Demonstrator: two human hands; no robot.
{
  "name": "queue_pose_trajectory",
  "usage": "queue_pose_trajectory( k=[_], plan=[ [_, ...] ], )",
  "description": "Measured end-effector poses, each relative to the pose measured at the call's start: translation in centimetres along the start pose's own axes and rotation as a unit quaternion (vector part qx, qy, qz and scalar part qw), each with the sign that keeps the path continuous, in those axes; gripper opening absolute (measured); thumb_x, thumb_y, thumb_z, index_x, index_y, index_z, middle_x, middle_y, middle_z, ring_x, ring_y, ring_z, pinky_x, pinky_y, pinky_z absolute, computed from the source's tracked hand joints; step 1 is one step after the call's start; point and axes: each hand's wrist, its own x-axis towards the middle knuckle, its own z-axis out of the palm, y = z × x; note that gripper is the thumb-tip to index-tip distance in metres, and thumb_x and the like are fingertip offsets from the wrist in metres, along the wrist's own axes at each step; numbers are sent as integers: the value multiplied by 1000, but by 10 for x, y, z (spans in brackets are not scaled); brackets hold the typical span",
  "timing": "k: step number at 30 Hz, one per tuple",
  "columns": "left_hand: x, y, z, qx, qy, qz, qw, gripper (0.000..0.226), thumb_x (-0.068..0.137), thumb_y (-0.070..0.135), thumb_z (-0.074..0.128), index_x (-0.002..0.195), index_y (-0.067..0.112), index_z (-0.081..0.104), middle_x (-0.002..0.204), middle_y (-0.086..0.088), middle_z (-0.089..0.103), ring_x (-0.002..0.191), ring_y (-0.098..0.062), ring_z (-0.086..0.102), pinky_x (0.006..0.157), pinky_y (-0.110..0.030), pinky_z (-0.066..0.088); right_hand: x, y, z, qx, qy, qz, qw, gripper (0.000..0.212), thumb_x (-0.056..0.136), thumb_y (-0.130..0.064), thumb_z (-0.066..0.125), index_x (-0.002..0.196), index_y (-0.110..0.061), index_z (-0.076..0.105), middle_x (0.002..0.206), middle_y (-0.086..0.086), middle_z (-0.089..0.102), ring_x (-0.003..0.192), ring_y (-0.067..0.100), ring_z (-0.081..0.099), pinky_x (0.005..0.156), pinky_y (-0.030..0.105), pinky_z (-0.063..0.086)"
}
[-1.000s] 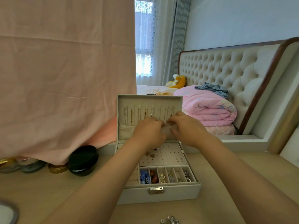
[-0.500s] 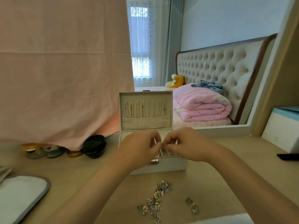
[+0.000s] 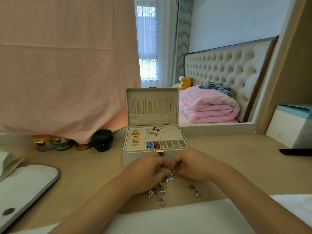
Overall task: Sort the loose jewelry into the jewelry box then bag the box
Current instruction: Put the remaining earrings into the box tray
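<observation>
Loose silver jewelry (image 3: 161,189) lies on your pale wooden counter (image 3: 236,163) before the open cream jewelry box (image 3: 152,118). Your left hand (image 3: 146,172) and right hand (image 3: 194,166) curl, fingertips meeting above it; hold unclear. Pink cloth (image 3: 67,73) hangs behind.

Home bedroom, tufted headboard (image 3: 224,68), folded pink quilt (image 3: 209,105), curtained window (image 3: 148,48)
</observation>
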Motion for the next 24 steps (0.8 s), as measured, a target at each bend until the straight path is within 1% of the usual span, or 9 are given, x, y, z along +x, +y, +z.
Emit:
queue_pose_trajectory(
  k=[3, 7, 9, 10, 12, 14, 17, 21, 24],
  plan=[
    [-2, -5, 4, -14, -12, 10, 1000, 21, 95, 41, 61, 113, 36, 70, 107, 15, 57, 103, -1, 49, 93, -28, 45, 0, -1, 2, 2, -4, -2, 1000, 15, 83, -27, 78, 97, -33, 75, 95, -15, 71, 89, 4, 64, 83, 27, 53],
    [-4, -8, 4, -21, -15, 13, 1000, 19, 95, 40, 61, 109, 34, 72, 105, 16, 57, 101, 0, 49, 92, -26, 44, 2, -1, 3, 21, -3, -7, 1000, 7, 84, -28, 79, 90, -29, 76, 88, -14, 71, 83, 2, 63, 79, 24, 52],
    [-3, -8, 3, -23, -7, 17, 1000, 18, 95, 40, 62, 109, 34, 71, 103, 17, 57, 98, 1, 50, 88, -22, 44, 2, 0, 2, 60, 13, 3, 998, 4, 83, -25, 79, 84, -28, 76, 83, -13, 73, 73, -1, 63, 71, 19, 51],
    [-3, -8, 3, -29, 0, 15, 999, 18, 95, 39, 62, 110, 34, 70, 102, 17, 58, 95, 2, 52, 85, -20, 43, 2, 0, 0, 98, 23, 12, 995, 6, 84, -22, 79, 82, -26, 76, 80, -10, 73, 65, 0, 64, 66, 19, 52],
    [-3, -6, 3, -72, 20, 8, 997, 19, 95, 36, 64, 114, 36, 67, 101, 18, 62, 93, 3, 55, 79, -15, 44, 2, -1, -2, 196, 38, 23, 980, 9, 86, -12, 76, 81, -20, 75, 77, -2, 75, 52, 11, 63, 51, 22, 50],
    [-3, -3, 3, -126, 37, -2, 991, 23, 93, 32, 67, 116, 35, 66, 101, 18, 67, 95, 5, 59, 76, -12, 46, 0, -3, -3, 269, 41, 27, 962, 7, 86, -9, 76, 83, -14, 73, 72, 3, 74, 46, 16, 60, 41, 21, 43],
    [-4, 1, 1, -195, 60, -11, 979, 28, 89, 28, 74, 114, 35, 65, 99, 18, 71, 94, 5, 64, 73, -8, 46, 0, -10, -1, 345, 48, 35, 937, 10, 84, -9, 79, 89, -10, 69, 59, 3, 66, 41, 15, 55, 39, 23, 40],
    [-5, 4, -1, -241, 112, -19, 964, 38, 86, 20, 79, 121, 30, 68, 94, 16, 75, 89, 5, 67, 80, -10, 49, 1, -17, 1, 420, 70, 51, 903, 24, 82, -8, 81, 97, -10, 62, 59, 6, 64, 38, 15, 51, 37, 23, 38],
    [-6, 4, -2, -263, 127, -14, 956, 29, 85, 16, 79, 112, 26, 76, 94, 15, 76, 89, 4, 68, 80, -10, 48, 2, -17, 1, 443, 78, 65, 891, 30, 80, -11, 83, 99, -11, 60, 62, 13, 62, 37, 15, 50, 37, 23, 37]
  ],
)
